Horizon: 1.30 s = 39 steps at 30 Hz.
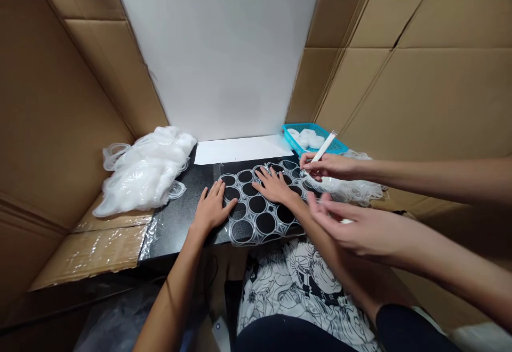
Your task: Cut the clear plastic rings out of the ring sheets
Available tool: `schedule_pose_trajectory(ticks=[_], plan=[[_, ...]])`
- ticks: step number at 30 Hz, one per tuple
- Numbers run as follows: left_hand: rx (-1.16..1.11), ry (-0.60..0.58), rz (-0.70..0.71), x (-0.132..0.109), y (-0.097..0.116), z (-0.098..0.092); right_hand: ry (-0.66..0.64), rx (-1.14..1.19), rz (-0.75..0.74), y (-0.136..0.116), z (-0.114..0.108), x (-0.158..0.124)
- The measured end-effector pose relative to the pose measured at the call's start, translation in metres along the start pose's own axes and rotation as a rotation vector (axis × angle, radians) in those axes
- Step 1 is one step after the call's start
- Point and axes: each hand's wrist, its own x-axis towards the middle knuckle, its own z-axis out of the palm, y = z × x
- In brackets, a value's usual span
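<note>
A clear plastic sheet with rows of round outlines (265, 223) lies on the black table and hangs slightly over its front edge. My left hand (212, 208) rests flat at the sheet's left edge, fingers spread. Across the sheet's upper middle, my right hand (274, 185) lies palm down with its fingers apart. From the right reach another person's two hands; the farther hand (328, 165) holds a slim white stick-like tool (323, 147) over the sheet's right part. That person's nearer hand (356, 226) has curled fingers near something small and white.
On the left sits a pile of whitish plastic pieces (148, 170). A blue basket (341, 146) holding white round items stands at the back right, beside a heap of clear plastic strips (352, 189). A white strip (240, 149) lies at the back; cardboard walls (420, 85) enclose the sides.
</note>
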Motion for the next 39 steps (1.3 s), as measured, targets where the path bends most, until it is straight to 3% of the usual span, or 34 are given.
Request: schedule_pose_trajectory(ticks=[4, 10, 13, 17, 19, 21, 24, 28, 32, 35, 39], plan=[[-0.023, -0.019, 0.011, 0.026, -0.013, 0.003, -0.132, 0.061, 0.109, 0.008, 0.011, 0.052], [-0.063, -0.024, 0.054, 0.070, -0.032, 0.004, -0.117, 0.094, 0.155, 0.021, 0.005, 0.074], [-0.088, 0.005, 0.105, 0.083, -0.042, 0.000, -0.067, 0.115, 0.096, 0.010, -0.007, 0.063], [-0.138, 0.071, 0.178, 0.097, -0.059, -0.009, 0.165, 0.200, -0.052, 0.013, -0.025, 0.022], [-0.156, 0.100, 0.202, 0.105, -0.066, -0.012, 0.206, 0.126, 0.108, 0.035, -0.033, 0.001], [-0.160, 0.116, 0.222, 0.114, -0.070, -0.015, 0.138, 0.020, 0.326, 0.064, -0.037, -0.013], [-0.145, 0.106, 0.270, 0.124, -0.068, -0.017, 0.045, 0.004, 0.431, 0.105, -0.035, -0.021], [-0.132, 0.089, 0.331, 0.126, -0.063, -0.018, -0.025, 0.173, 0.382, 0.128, -0.030, -0.017], [-0.143, 0.118, 0.328, 0.117, -0.062, -0.018, -0.027, 0.281, 0.155, 0.133, -0.046, -0.010], [-0.150, 0.140, 0.312, 0.111, -0.063, -0.018, 0.063, 0.326, 0.042, 0.134, -0.072, 0.001], [-0.176, 0.131, 0.297, 0.110, -0.064, -0.019, 0.316, 0.549, 0.059, 0.119, -0.099, 0.033]])
